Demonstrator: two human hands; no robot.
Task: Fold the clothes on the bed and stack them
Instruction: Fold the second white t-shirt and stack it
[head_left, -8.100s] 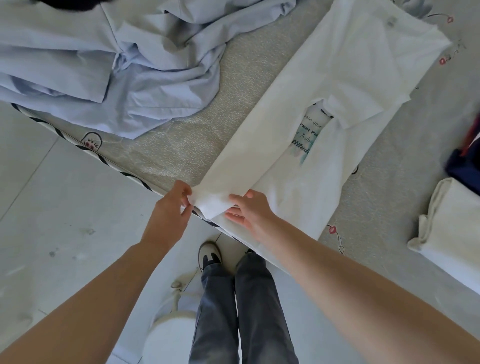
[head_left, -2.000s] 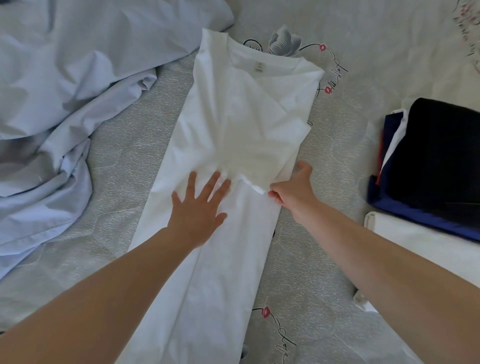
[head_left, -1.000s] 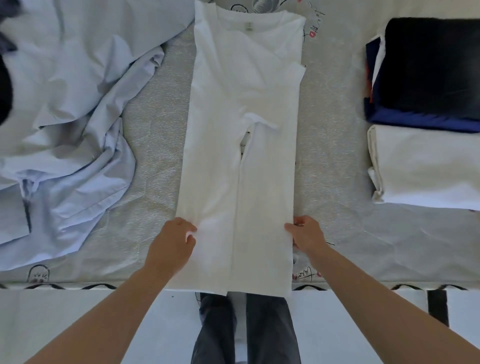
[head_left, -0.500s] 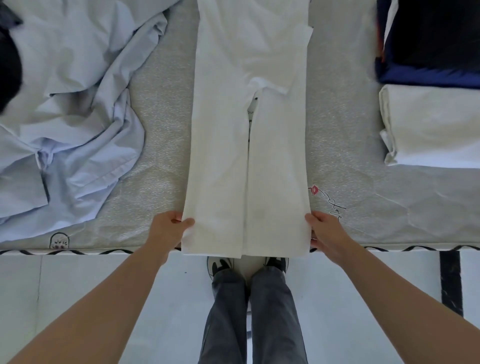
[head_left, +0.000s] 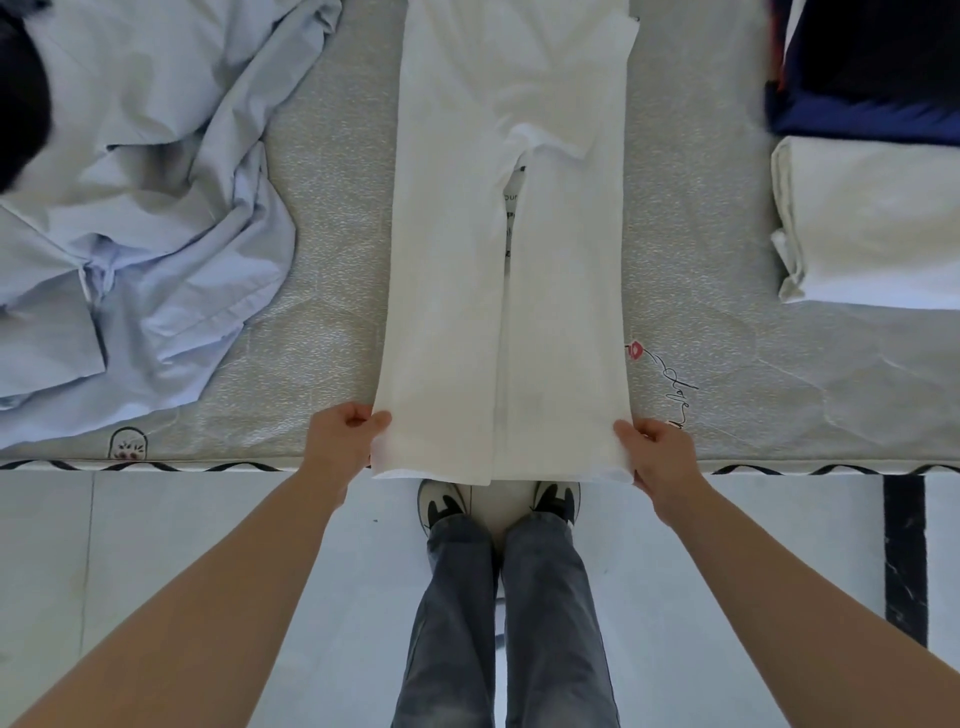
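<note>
1. Grey bed carries the white T-shirt, folded narrow, its long axis running straight away from the person.
2. Left hand and right hand each pinch a near hem corner at the bed's edge.
3. Folded stack lies to the right; an unfolded blue shirt to the left.

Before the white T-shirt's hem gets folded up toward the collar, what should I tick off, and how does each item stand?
1. Left hand grips the near left corner of the long white cotton T-shirt: ok.
2. Right hand grips the near right corner: ok.
3. Both side panels folded in, meeting mid-shirt: ok.
4. Collar end lies flat: cannot tell, out of frame.
5. Grey patterned mattress bare beside the strip: ok.
6. Crumpled pale blue shirt apart from it: ok.
</note>
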